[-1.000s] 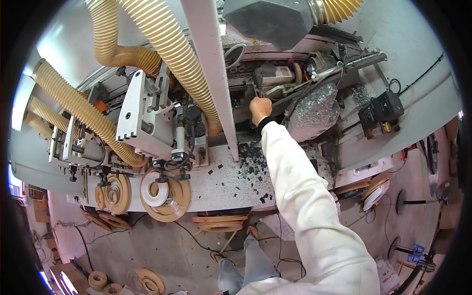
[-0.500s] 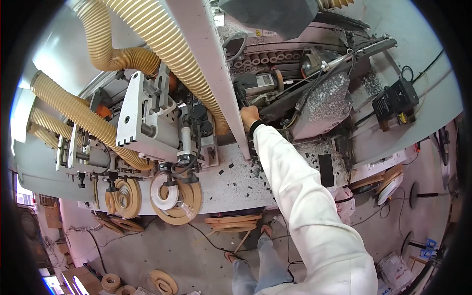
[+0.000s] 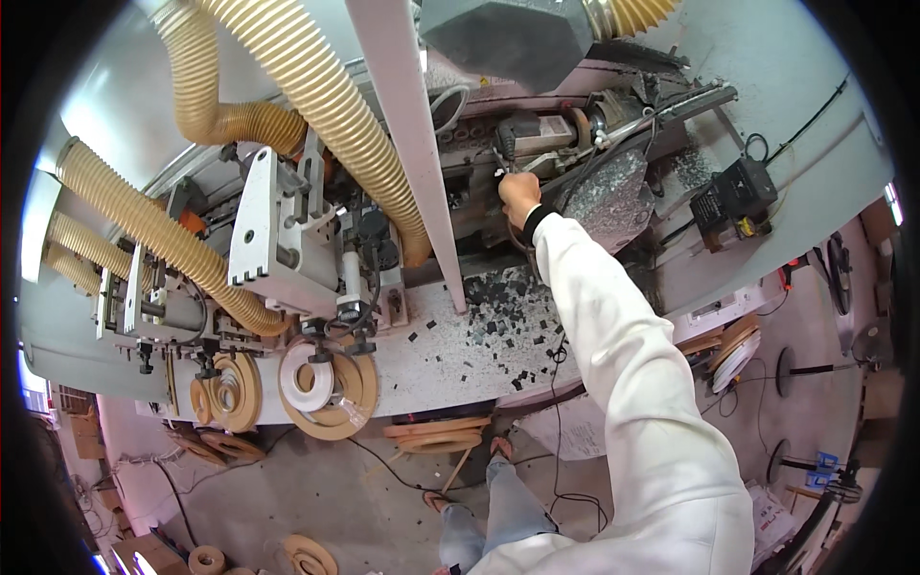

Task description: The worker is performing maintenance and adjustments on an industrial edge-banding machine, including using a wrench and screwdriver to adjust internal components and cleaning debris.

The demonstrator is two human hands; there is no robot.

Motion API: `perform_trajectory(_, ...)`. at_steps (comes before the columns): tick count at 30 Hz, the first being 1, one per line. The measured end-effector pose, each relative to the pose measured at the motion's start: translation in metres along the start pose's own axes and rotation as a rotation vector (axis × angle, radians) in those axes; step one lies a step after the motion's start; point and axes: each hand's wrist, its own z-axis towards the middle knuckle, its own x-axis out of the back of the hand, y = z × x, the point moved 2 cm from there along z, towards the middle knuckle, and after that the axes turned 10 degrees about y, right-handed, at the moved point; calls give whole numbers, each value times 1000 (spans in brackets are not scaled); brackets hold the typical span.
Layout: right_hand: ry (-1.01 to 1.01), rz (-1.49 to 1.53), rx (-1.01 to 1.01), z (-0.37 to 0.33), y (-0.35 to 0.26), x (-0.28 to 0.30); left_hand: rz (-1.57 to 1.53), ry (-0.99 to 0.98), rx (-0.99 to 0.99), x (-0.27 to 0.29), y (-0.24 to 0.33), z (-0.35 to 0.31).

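My right hand [image 3: 520, 194], in a white sleeve [image 3: 613, 326] with a black cuff, reaches into the machine bay right of the slanting white post [image 3: 407, 144]. Its fingers are curled around something dark that I cannot make out. Just beyond them sits a grey motor-like unit [image 3: 554, 127] with a dark end and a pale label. On the right stands a grey housing [image 3: 613, 199] coated with chips. Many small black chips [image 3: 503, 302] lie on the machine's light ledge [image 3: 436, 369], nearer to me than the hand. My left hand does not show.
Yellow ribbed hoses [image 3: 326, 86] and white clamp-like machine heads [image 3: 287, 230] fill the left. Coils of edging tape [image 3: 331, 388] hang along the front edge. A dark cord [image 3: 559, 412] trails to the floor. A black box [image 3: 733, 198] is mounted at the right.
My right hand has moved right, away from the post, fingers still curled. The motor-like unit appears farther from the post. More black chips show on the ledge, and a cord now hangs over its edge.
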Motion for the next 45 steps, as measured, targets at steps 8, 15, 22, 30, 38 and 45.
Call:
perform_trajectory(8,-30,-12,-67,-4,-10,-1,183,50,-62,-12,65,6)
perform_trajectory(15,-75,-158,10,-8,-32,-11,193,54,69,-3,76,-16)
perform_trajectory(22,-35,-35,-26,-17,-31,-8,-110,49,11,19,21,3)
perform_trajectory(30,-122,-37,-77,-3,33,-65,-46,59,60,21,31,4)
perform_trajectory(38,-283,-243,206,-34,78,-132,162,63,-86,38,-10,16)
perform_trajectory(45,-199,-215,57,-35,85,-134,175,97,106,22,34,23)
